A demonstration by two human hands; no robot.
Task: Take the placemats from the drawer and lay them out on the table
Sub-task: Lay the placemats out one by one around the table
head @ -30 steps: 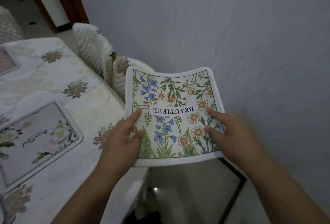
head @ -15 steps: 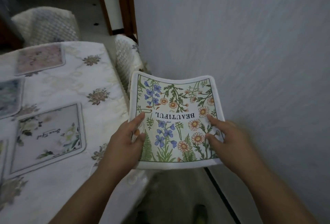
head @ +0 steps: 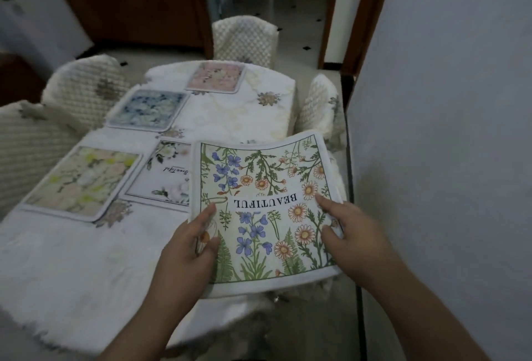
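Two hands, left hand (head: 188, 248) and right hand (head: 352, 238), pinching opposite edges of floral placemat (head: 264, 211) between them

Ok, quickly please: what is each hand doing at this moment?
Left hand: closed on the left edge of the BEAUTIFUL placemat.
Right hand: closed on the same placemat's right edge.
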